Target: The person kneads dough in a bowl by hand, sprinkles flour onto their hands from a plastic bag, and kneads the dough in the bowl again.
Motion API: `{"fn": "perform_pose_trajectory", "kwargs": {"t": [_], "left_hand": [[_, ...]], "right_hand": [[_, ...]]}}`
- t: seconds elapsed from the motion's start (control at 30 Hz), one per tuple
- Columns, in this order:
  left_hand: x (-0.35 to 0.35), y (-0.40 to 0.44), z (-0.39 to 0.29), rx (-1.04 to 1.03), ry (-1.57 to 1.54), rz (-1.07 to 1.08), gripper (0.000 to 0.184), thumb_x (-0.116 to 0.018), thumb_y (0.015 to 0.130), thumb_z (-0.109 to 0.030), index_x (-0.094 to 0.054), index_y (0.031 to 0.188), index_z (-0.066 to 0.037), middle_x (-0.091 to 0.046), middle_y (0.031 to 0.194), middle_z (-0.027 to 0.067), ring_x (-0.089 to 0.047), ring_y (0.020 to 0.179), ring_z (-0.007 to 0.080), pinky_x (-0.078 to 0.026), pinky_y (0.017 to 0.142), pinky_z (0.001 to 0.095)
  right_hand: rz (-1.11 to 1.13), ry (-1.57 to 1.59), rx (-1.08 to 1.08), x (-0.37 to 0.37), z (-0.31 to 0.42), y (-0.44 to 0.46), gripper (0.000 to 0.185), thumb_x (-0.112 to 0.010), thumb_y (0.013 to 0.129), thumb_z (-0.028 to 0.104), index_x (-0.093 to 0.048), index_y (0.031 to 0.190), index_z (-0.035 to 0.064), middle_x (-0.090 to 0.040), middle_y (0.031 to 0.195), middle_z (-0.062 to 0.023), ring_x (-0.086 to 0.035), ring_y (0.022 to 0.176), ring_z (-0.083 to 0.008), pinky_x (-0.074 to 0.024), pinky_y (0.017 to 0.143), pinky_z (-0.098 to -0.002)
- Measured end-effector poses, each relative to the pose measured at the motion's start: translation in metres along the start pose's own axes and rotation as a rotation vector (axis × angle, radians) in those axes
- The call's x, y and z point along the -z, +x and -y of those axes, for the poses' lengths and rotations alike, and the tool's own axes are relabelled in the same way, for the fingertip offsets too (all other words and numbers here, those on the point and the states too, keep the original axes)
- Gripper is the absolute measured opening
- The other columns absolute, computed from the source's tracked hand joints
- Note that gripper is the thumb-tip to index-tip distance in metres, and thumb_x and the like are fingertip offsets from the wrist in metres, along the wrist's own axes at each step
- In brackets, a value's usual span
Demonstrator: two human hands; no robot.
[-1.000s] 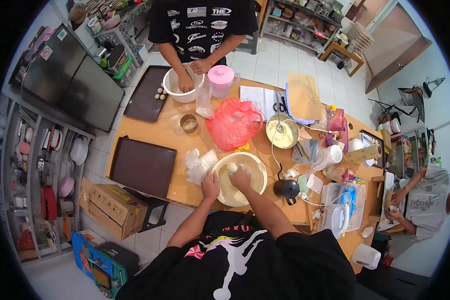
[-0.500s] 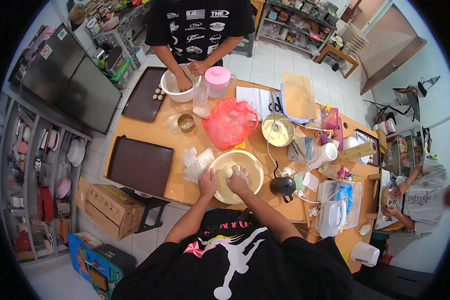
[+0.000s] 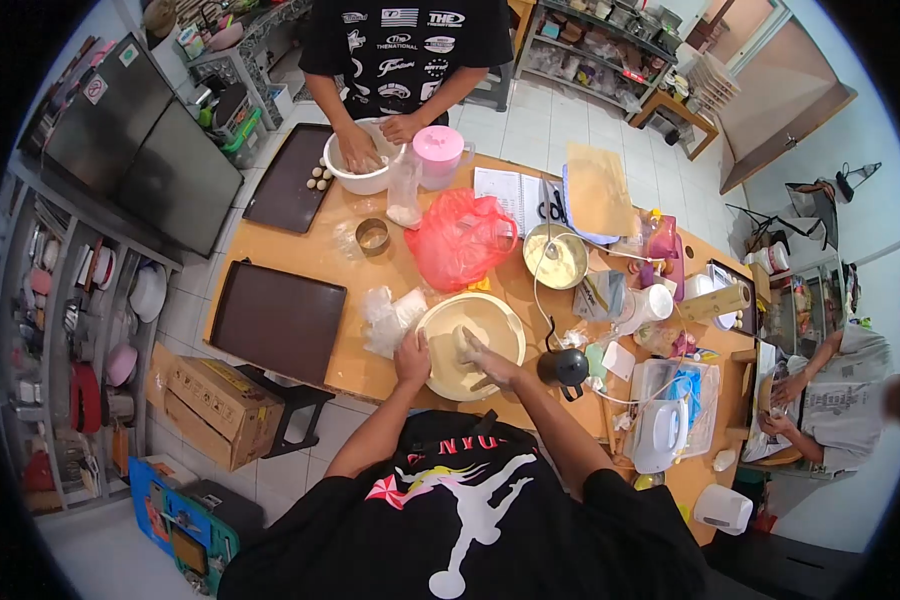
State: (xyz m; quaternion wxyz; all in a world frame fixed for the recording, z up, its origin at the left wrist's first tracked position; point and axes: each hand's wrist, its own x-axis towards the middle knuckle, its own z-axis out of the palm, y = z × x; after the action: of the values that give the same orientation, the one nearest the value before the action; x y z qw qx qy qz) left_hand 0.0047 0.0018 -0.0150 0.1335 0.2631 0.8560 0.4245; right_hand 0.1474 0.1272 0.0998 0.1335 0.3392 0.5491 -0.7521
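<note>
Right hand is spreading its grip in the bowl, likely easing off the dough ball, now indistinct; left hand is touching the edge, grip unclear.

The top edge crops one person; another's head seems blurred.
</note>
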Motion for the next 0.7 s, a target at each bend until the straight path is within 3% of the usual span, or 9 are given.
{"fn": "perform_pose_trajectory", "kwargs": {"t": [0.03, 0.13, 0.23, 0.3, 0.43, 0.63, 0.7], "left_hand": [[0.001, 0.000, -0.001, -0.004, 0.004, -0.002, 0.035, -0.044, 0.097, -0.032, -0.060, 0.095, -0.001, -0.063, 0.090, 0.0251, -0.058, 0.087, 0.0459, -0.044, 0.077, 0.0537], [0.001, 0.001, -0.001, -0.004, 0.019, -0.005, 0.036, -0.044, 0.097, -0.033, -0.059, 0.093, 0.000, -0.062, 0.088, 0.0259, -0.058, 0.086, 0.0468, -0.044, 0.077, 0.0542], [0.003, 0.001, 0.001, 0.021, 0.036, 0.003, 0.037, -0.044, 0.097, -0.033, -0.059, 0.092, 0.000, -0.062, 0.086, 0.0266, -0.057, 0.085, 0.0476, -0.043, 0.076, 0.0549], [0.005, -0.001, 0.004, 0.031, 0.031, 0.017, 0.038, -0.044, 0.097, -0.034, -0.059, 0.091, 0.000, -0.062, 0.086, 0.0268, -0.057, 0.085, 0.0481, -0.043, 0.075, 0.0556], [0.000, 0.000, 0.000, 0.027, 0.020, 0.034, 0.039, -0.044, 0.097, -0.035, -0.058, 0.089, 0.000, -0.062, 0.085, 0.0270, -0.057, 0.084, 0.0486, -0.043, 0.075, 0.0564], [0.000, 0.001, -0.004, 0.047, 0.035, 0.056, 0.039, -0.044, 0.097, -0.035, -0.056, 0.086, 0.000, -0.061, 0.085, 0.0266, -0.057, 0.083, 0.0490, -0.043, 0.075, 0.0561], [0.001, 0.002, -0.003, 0.038, 0.019, 0.059, 0.038, -0.044, 0.097, -0.035, -0.056, 0.086, 0.000, -0.061, 0.084, 0.0262, -0.057, 0.083, 0.0489, -0.043, 0.074, 0.0560]], "right_hand": [[0.041, 0.146, -0.095, -0.001, 0.007, -0.006, 0.092, -0.060, 0.081, 0.036, -0.006, 0.153, 0.0154, -0.022, 0.149, -0.0210, -0.025, 0.136, -0.0380, -0.0405, 0.100, -0.0534], [0.032, 0.275, -0.071, 0.011, -0.001, -0.002, 0.077, -0.052, 0.087, 0.021, -0.013, 0.153, 0.0229, -0.019, 0.150, -0.0185, -0.034, 0.130, -0.0370, -0.0492, 0.088, -0.0547], [0.040, 0.016, 0.088, 0.023, -0.017, 0.003, 0.072, -0.046, 0.086, 0.007, -0.019, 0.151, 0.0215, -0.040, 0.138, -0.0190, -0.052, 0.113, -0.0318, -0.0531, 0.084, -0.0487], [-0.092, -0.409, 0.127, 0.026, -0.018, 0.010, 0.071, -0.048, 0.084, 0.004, -0.024, 0.149, 0.0188, -0.052, 0.124, -0.0209, -0.059, 0.101, -0.0339, -0.0525, 0.083, -0.0485], [-0.334, -0.888, 0.102, 0.017, -0.020, 0.018, 0.076, -0.061, 0.080, 0.008, -0.024, 0.146, 0.0202, -0.062, 0.100, -0.0285, -0.057, 0.104, -0.0447, -0.0453, 0.089, -0.0494], [-0.479, -0.815, 0.157, 0.007, -0.026, 0.023, 0.082, -0.068, 0.075, 0.012, -0.023, 0.142, 0.0173, -0.057, 0.109, -0.0281, -0.057, 0.101, -0.0458, -0.0455, 0.088, -0.0514], [-0.546, -0.883, 0.180, 0.005, -0.038, 0.030, 0.072, -0.065, 0.076, 0.011, -0.030, 0.139, 0.0143, -0.057, 0.109, -0.0278, -0.057, 0.100, -0.0470, -0.0458, 0.087, -0.0514]]}}
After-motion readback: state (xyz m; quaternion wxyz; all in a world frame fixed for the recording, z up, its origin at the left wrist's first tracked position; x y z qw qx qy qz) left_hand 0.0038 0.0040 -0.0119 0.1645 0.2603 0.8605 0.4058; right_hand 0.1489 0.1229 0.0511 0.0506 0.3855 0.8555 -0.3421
